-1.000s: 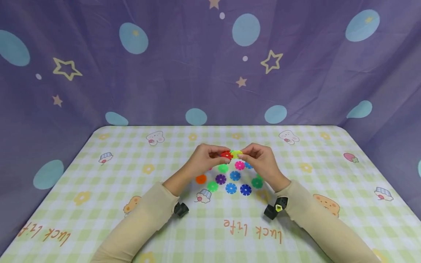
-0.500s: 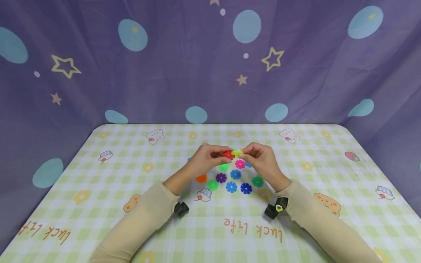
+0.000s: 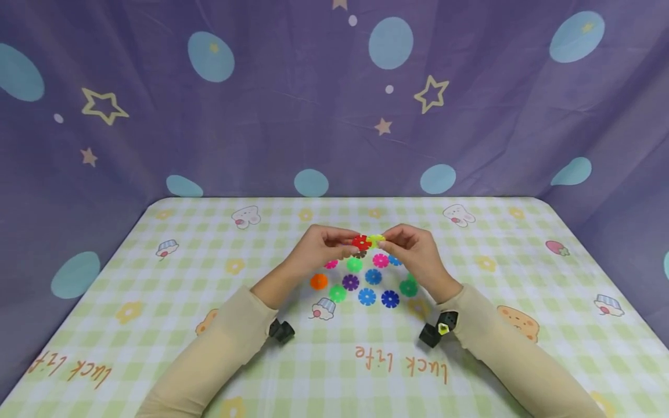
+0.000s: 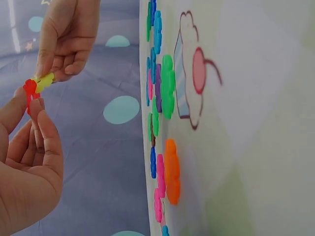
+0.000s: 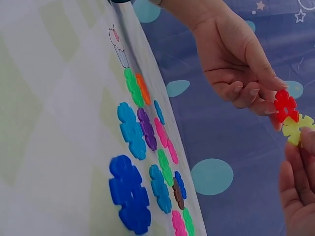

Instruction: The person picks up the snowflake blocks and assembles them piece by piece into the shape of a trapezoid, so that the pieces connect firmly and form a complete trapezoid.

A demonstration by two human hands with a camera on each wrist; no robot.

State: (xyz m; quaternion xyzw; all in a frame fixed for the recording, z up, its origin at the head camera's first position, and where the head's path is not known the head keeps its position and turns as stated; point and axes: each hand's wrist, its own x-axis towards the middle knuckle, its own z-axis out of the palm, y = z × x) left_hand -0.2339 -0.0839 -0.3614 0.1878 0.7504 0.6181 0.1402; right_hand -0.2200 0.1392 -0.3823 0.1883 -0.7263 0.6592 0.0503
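Observation:
My left hand [image 3: 315, 248] pinches a red notched snowflake disc [image 3: 362, 242] between thumb and fingers. Opposite it, my right hand [image 3: 418, 251] pinches a yellow snowflake disc [image 3: 376, 239] by its outer edge. Both discs are raised above the table, and their rims meet. In the right wrist view the red disc [image 5: 286, 105] overlaps the edge of the yellow disc [image 5: 296, 129] and looks slotted into it. From the left wrist view, the yellow disc [image 4: 44, 82] stands at an angle to the red one [image 4: 31, 93]. Fingertips cover part of each disc.
Loose discs lie below the hands, among them orange [image 3: 319, 282], purple [image 3: 351, 283], dark blue [image 3: 390, 299], pink [image 3: 381, 260] and green [image 3: 409, 287]. A checked cloth [image 3: 292, 371] covers the table, with a purple curtain [image 3: 272, 116] behind it.
My left hand has shifted slightly left and up, and the red disc now shows more of its face. My right hand has barely moved; the discs still meet.

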